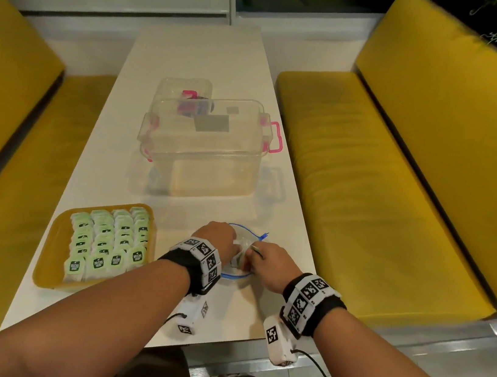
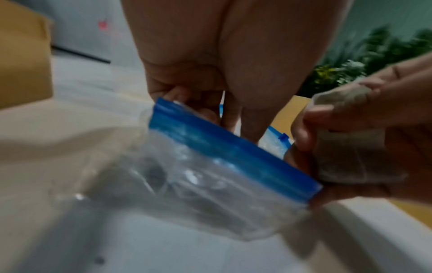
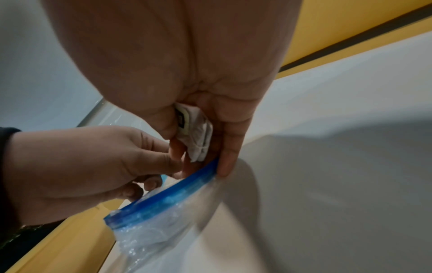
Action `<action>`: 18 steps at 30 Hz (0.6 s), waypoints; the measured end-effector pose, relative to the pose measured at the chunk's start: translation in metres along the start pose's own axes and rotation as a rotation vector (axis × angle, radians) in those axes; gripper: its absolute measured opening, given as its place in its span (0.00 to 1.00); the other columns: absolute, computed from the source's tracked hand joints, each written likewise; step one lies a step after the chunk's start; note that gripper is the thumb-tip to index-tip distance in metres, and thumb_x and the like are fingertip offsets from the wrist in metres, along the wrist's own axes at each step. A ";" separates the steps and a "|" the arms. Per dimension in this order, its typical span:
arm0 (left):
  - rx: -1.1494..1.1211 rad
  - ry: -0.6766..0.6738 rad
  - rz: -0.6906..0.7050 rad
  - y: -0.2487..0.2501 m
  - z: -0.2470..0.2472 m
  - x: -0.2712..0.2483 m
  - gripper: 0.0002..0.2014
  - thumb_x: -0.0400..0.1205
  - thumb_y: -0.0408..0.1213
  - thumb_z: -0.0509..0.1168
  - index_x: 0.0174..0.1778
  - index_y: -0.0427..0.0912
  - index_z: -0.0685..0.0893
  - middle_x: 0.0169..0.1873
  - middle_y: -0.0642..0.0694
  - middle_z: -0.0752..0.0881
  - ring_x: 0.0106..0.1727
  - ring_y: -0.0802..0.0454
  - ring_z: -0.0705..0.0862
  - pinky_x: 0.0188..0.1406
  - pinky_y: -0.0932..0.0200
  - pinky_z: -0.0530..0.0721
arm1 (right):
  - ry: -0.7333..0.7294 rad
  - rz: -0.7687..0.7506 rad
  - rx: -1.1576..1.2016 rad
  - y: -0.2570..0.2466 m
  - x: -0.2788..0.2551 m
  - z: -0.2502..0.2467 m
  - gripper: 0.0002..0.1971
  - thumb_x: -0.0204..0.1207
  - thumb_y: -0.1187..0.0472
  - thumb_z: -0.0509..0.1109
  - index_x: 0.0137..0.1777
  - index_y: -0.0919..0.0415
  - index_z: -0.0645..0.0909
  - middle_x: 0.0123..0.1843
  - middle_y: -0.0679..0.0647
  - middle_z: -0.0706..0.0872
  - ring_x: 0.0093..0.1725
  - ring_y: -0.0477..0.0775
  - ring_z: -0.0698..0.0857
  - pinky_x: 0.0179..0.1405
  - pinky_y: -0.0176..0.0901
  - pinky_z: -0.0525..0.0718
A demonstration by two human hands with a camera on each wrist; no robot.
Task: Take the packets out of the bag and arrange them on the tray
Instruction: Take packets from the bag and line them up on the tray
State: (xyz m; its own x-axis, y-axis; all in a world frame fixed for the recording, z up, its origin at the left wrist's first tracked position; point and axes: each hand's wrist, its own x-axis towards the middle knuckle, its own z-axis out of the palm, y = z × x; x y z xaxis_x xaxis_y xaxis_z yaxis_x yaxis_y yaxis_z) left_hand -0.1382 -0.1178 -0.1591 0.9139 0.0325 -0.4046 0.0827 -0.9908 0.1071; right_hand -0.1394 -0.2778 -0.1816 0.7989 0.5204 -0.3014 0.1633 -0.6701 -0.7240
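Note:
A clear zip bag with a blue rim lies on the white table just ahead of me. My left hand grips the bag's rim with curled fingers and holds the mouth apart. My right hand pinches a small bunch of white packets between thumb and fingers right at the bag's mouth. The same packets show at the right in the left wrist view. To the left sits a yellow tray filled with rows of green-labelled packets.
A large clear plastic box with pink latches stands mid-table, with a smaller clear box behind it. Yellow benches run along both sides of the table. Cables lie on the floor at the lower right.

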 end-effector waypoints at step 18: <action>-0.626 0.463 0.163 -0.035 -0.073 -0.044 0.14 0.78 0.29 0.67 0.52 0.52 0.76 0.39 0.53 0.82 0.36 0.49 0.86 0.41 0.55 0.83 | 0.047 0.079 0.273 -0.032 0.008 -0.025 0.15 0.83 0.67 0.54 0.46 0.60 0.83 0.35 0.55 0.88 0.30 0.53 0.82 0.37 0.45 0.81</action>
State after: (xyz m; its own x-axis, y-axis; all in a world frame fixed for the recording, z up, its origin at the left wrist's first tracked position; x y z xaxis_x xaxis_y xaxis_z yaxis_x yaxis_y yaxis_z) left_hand -0.1527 -0.0748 -0.0791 0.9946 0.0812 0.0642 0.0161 -0.7342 0.6788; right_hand -0.1242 -0.2656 -0.1455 0.8301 0.4427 -0.3390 -0.0572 -0.5371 -0.8416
